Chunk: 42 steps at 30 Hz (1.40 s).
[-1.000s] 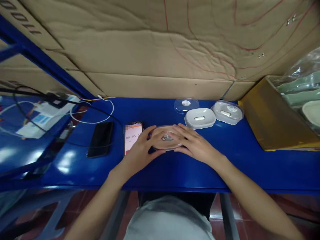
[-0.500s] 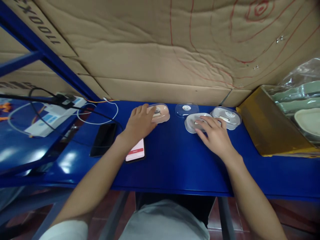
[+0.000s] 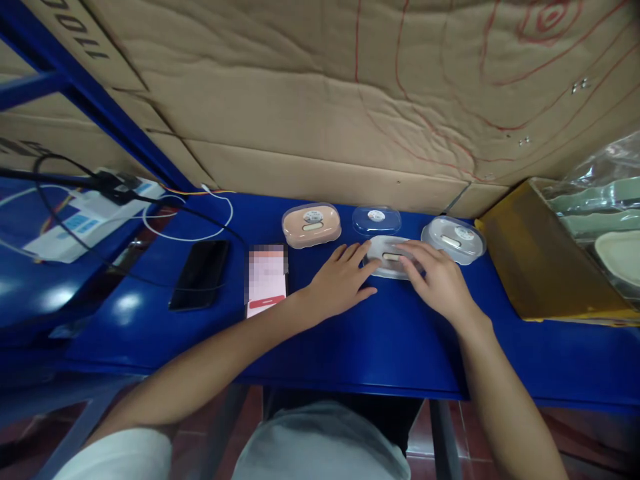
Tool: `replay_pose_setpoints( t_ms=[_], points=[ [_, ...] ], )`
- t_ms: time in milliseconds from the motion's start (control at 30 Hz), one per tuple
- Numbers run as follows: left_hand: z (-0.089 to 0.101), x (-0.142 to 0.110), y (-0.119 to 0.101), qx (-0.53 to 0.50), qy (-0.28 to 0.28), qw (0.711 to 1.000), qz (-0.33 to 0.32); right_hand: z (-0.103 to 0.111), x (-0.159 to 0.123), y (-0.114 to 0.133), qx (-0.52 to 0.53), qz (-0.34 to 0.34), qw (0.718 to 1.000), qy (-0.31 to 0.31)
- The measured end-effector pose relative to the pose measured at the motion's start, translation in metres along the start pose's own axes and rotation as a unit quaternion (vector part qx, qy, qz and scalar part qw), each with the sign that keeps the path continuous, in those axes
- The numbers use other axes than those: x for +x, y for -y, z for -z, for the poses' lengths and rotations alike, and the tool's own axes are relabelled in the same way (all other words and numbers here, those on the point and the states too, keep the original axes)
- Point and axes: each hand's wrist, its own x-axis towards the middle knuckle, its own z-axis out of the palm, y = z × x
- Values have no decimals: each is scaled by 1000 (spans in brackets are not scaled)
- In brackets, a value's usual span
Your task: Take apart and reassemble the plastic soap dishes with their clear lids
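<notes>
A grey soap dish [image 3: 384, 268] without a lid lies on the blue table, with a pale elongated piece in its middle. My right hand [image 3: 437, 277] grips its right end, thumb at the near side and fingers over the top. At the dish's left end, my left hand [image 3: 343, 283] is open, its fingers spread and the fingertips at the rim. Behind the dish lies a clear plastic lid [image 3: 387, 221] with a round white sticker. A peach soap dish [image 3: 295, 230] under a clear lid stands to the left; another lidded grey soap dish [image 3: 463, 248] stands to the right.
A phone with a lit screen [image 3: 267, 280] and a dark phone [image 3: 200, 273] lie on the left. Cables run from a white power strip [image 3: 75, 230]. On the right stands an open carton [image 3: 530, 260] holding wrapped green dishes. Cardboard [image 3: 280, 120] walls the back.
My left hand has moved right, from the peach soap dish to the left end of the unlidded grey one. That grey dish has shifted slightly toward me, with my right hand still on it.
</notes>
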Motion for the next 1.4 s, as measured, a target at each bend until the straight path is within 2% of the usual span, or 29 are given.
replay_pose_setpoints(
  t_ms=[67,133,267,367,533,733,867,1000,1167,1400],
  points=[
    [6,-11,2,10,-16,1000,-3,2,3,-8,9,1,999,-31],
    [10,-24,4,7,-31,999,0,0,10,-17,-5,3,1000,-25],
    [10,-45,11,-50,-47,998,0,-16,37,-34,-80,23,994,76],
    [5,-54,16,-109,-36,993,17,-25,49,-40,-109,31,987,113],
    [8,-60,18,-202,14,978,43,-22,33,-41,-92,58,990,87],
    [16,-65,21,-294,21,954,59,-24,20,-45,-20,2,996,86],
    [15,-65,24,-331,-3,938,99,-14,11,-36,73,-14,996,42],
    [10,-62,26,-361,-26,925,115,-4,-10,-19,133,31,986,99],
    [2,-60,24,-394,-43,913,99,-13,-24,2,97,57,982,149],
    [7,-60,21,-398,-11,913,91,-15,-26,17,60,122,984,114]
  ],
)
